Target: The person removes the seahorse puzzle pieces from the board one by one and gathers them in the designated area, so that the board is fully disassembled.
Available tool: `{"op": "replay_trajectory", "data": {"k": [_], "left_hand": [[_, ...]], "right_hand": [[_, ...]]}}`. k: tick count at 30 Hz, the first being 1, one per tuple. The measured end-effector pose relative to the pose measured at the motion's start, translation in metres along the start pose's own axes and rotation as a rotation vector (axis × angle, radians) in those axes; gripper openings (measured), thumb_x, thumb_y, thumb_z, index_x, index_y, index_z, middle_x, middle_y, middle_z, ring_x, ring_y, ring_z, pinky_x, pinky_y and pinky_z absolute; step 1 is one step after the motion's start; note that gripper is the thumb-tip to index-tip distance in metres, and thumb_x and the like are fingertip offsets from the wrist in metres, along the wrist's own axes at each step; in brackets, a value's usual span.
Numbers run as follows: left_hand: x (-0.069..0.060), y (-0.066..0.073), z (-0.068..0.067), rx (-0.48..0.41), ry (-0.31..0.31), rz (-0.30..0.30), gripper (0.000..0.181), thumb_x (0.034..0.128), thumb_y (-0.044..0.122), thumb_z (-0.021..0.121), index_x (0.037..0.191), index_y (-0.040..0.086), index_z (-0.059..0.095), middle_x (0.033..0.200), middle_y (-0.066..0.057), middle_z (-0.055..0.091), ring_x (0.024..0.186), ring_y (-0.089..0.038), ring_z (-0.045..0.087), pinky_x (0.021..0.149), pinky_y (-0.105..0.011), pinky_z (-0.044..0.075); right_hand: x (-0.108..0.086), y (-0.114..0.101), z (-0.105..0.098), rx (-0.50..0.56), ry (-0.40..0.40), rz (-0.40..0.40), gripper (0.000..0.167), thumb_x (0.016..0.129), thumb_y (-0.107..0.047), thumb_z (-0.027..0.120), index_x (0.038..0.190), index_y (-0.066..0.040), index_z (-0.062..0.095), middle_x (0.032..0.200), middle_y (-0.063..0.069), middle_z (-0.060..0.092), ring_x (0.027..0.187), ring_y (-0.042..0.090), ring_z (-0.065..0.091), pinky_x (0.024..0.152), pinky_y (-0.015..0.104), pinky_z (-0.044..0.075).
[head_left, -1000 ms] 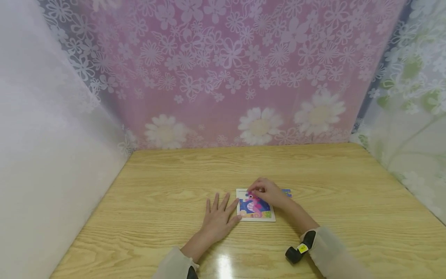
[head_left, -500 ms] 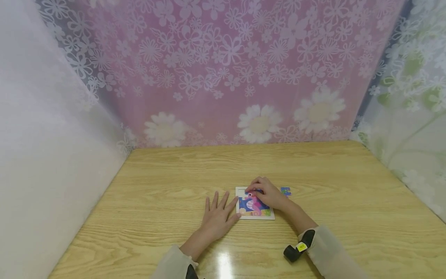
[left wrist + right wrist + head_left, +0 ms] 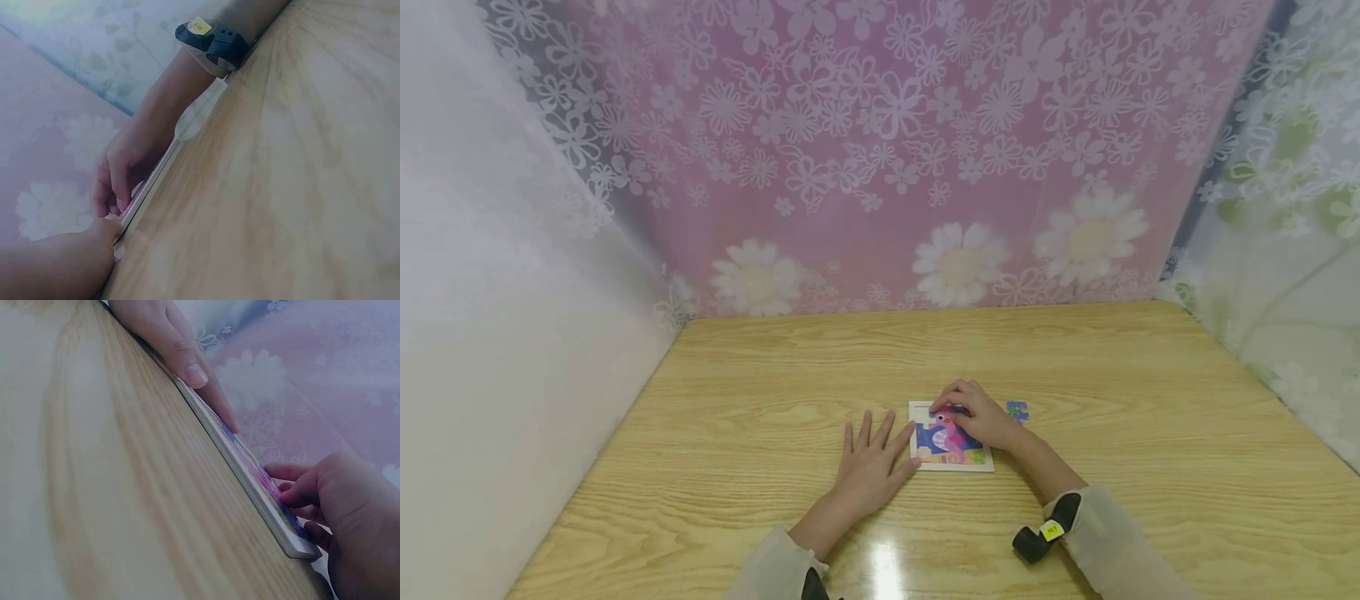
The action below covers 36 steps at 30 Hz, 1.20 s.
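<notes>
Resting on the pale wood worktop (image 3: 760,375), the left hand (image 3: 867,477) lies palm down with its fingers (image 3: 883,429) straight and spread. Its forefinger reaches the left edge of a small seahorse puzzle (image 3: 945,442), and its thumb touches the puzzle's white border (image 3: 955,468) near the lower left corner. The right hand (image 3: 987,419) reaches over the upper right part of the puzzle, its fingers bent and their tips down on the picture, about the seahorse's head. Whether they pinch a piece there or only press on it, I cannot tell. The right wrist view shows the thumb close to the puzzle's face too, with the puzzle lying flat.

Inside the border, at the upper left corner, a pale patch shows beside the pink and blue picture. One loose blue piece (image 3: 1017,411) with a bit of green lies on the worktop just beyond the right hand, apart from the puzzle. A black camera (image 3: 1036,543) with a yellow label sits at the right wrist, by a beige sleeve (image 3: 1112,533). Behind the worktop hangs a pink flowered curtain (image 3: 850,167).
</notes>
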<state>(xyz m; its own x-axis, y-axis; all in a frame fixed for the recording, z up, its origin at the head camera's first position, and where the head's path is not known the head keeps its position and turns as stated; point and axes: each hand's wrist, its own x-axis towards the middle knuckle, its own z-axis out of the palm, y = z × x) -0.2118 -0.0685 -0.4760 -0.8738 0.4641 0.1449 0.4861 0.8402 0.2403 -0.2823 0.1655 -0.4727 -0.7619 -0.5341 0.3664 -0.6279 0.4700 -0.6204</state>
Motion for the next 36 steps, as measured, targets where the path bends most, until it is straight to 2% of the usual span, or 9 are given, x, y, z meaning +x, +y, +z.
{"op": "replay_trajectory", "data": {"k": [9,16,22,29,36], "left_hand": [[0.000,0.001,0.000,-0.014,-0.002,0.001,0.058,0.0951,0.055,0.028,0.145,0.025,0.032,0.149,-0.011,0.020,0.134,-0.041,0.005,0.102,-0.060,0.000],[0.000,-0.001,0.002,-0.010,0.003,0.006,0.059,0.0949,0.056,0.026,0.145,0.026,0.031,0.149,-0.011,0.020,0.134,-0.040,0.005,0.102,-0.060,0.000],[0.000,-0.002,0.002,-0.011,-0.006,0.004,0.059,0.0948,0.057,0.026,0.145,0.027,0.030,0.150,-0.010,0.020,0.134,-0.040,0.004,0.102,-0.060,-0.001],[0.000,-0.001,0.000,-0.009,-0.013,0.000,0.059,0.0949,0.056,0.026,0.145,0.026,0.030,0.150,-0.010,0.020,0.135,-0.040,0.005,0.102,-0.059,0.000],[0.000,-0.001,-0.001,-0.026,-0.022,-0.002,0.059,0.0948,0.057,0.026,0.145,0.027,0.029,0.150,-0.010,0.018,0.135,-0.040,0.003,0.102,-0.059,-0.002]], "right_hand": [[-0.001,-0.001,0.000,0.023,0.012,0.009,0.028,0.085,0.008,0.055,0.104,-0.010,0.067,0.106,0.002,0.056,0.101,0.023,0.043,0.085,0.046,0.035],[0.001,-0.047,-0.015,0.134,0.016,0.092,0.026,0.085,0.016,0.050,0.107,0.008,0.062,0.105,0.022,0.056,0.098,0.038,0.049,0.081,0.050,0.041],[0.002,-0.043,-0.015,0.172,0.007,0.085,0.033,0.081,0.022,0.045,0.107,0.009,0.061,0.106,0.023,0.056,0.096,0.039,0.051,0.079,0.049,0.041],[0.002,-0.041,-0.015,0.175,-0.011,0.065,0.034,0.079,0.023,0.046,0.106,0.009,0.061,0.106,0.024,0.056,0.100,0.039,0.050,0.082,0.052,0.041],[0.001,-0.039,-0.015,0.177,0.007,0.065,0.034,0.078,0.022,0.049,0.106,0.009,0.061,0.105,0.024,0.057,0.097,0.040,0.051,0.078,0.049,0.042]]}}
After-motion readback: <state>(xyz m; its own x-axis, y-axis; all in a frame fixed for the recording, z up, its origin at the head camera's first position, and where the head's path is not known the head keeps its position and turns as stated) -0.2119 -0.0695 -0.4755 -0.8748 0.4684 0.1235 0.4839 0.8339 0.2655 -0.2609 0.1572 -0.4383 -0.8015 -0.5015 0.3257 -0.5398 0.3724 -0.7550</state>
